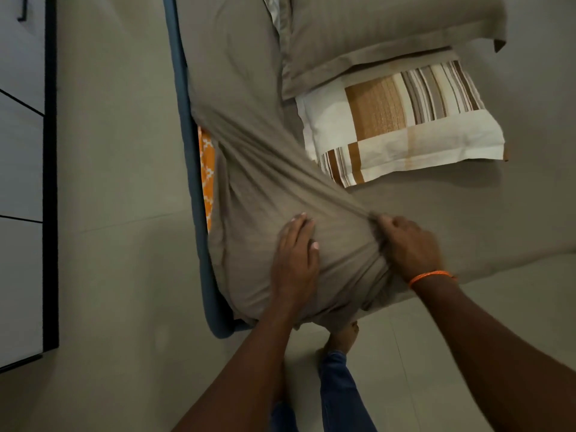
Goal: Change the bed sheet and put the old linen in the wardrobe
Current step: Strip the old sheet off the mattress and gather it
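A taupe bed sheet covers the near corner of the mattress and is pulled into tight folds. My right hand, with an orange band at the wrist, grips a bunched fold of the sheet. My left hand lies flat on the sheet over the corner, fingers straight. An orange patterned mattress cover shows at the bed's left side where the sheet is drawn away. The blue bed base runs along that side.
Two pillows lie further up the bed: a taupe pillow and a brown-and-cream striped pillow. A wardrobe with dark-framed doors stands at the left. My legs and bare foot are on the tiled floor by the corner.
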A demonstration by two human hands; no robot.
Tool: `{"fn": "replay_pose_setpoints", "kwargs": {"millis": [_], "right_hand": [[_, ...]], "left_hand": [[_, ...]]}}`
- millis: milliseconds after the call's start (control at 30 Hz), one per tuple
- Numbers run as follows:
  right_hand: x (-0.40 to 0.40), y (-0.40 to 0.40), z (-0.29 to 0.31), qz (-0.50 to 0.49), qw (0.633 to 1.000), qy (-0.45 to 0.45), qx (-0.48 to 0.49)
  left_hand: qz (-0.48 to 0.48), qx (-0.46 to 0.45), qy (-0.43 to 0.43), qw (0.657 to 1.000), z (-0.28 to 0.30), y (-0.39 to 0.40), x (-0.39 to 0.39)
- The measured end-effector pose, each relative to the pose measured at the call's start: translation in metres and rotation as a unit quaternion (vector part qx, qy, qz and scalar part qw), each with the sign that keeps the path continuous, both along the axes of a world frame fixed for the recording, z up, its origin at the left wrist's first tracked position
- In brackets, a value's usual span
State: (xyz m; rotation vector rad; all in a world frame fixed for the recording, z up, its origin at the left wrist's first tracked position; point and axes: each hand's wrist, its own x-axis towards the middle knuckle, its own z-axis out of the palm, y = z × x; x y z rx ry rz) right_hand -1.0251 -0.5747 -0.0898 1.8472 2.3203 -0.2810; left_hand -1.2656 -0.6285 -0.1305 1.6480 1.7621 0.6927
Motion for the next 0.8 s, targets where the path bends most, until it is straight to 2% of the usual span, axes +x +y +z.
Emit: {"fn": "replay_pose_setpoints", "kwargs": {"millis": [67,167,333,400,467,500,567,667,800], "right_hand": [[0.039,0.020,0.006,-0.052,0.998,-0.018,0.041],[0.047,0.046,0.008,-0.028,0.998,-0.041,0.031],[-0.028,0.035,-0.004,0.016,0.995,-0.007,0.094],[-0.077,0.015,-0.012,0.068,0.988,0.067,0.125],[-0.126,-0.016,-0.017,0.149,0.969,0.172,0.091],[-0.148,-0.033,-0.018,0.186,0.962,0.194,0.046],[-0.179,-0.069,-0.018,0.206,0.964,0.161,-0.035],[-0.200,-0.109,-0.017,0.123,0.983,0.115,-0.075],[-0.202,-0.123,-0.037,0.177,0.975,0.126,-0.037]], "left_hand": [[-0.025,0.006,-0.018,1.000,0.002,0.008,0.017],[-0.006,0.004,-0.029,1.000,0.005,0.022,0.025],[0.069,-0.005,-0.075,0.995,0.011,0.027,0.009],[0.112,0.016,-0.084,0.990,0.015,0.025,-0.007],[0.154,0.019,-0.075,0.985,0.021,0.020,-0.026],[0.176,0.016,-0.056,0.983,0.024,0.016,-0.037],[0.222,0.018,-0.003,0.975,0.029,0.007,-0.056],[0.256,0.026,0.008,0.966,0.022,-0.006,-0.074],[0.233,0.028,0.001,0.972,0.010,-0.025,-0.075]]}}
